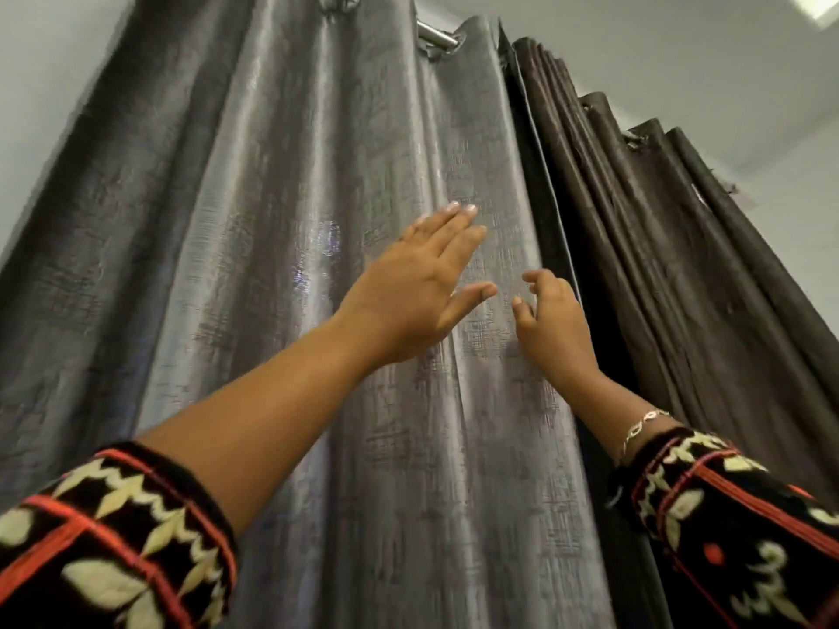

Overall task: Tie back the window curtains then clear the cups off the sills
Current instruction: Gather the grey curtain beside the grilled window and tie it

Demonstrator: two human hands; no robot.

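Two curtains: the grey curtain [281,220] lies under my left hand [417,288], fingers [454,231] straight and flat on it; my right hand [556,324] curls at its edge, and I cannot tell whether it grips. The brown curtain [658,220] bunches just beyond.

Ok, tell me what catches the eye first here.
A shiny grey curtain fills the middle, seen from below. The left hand is spread flat over it, and the right hand, fingers curled, is at its right edge. A darker curtain hangs bunched on the right.
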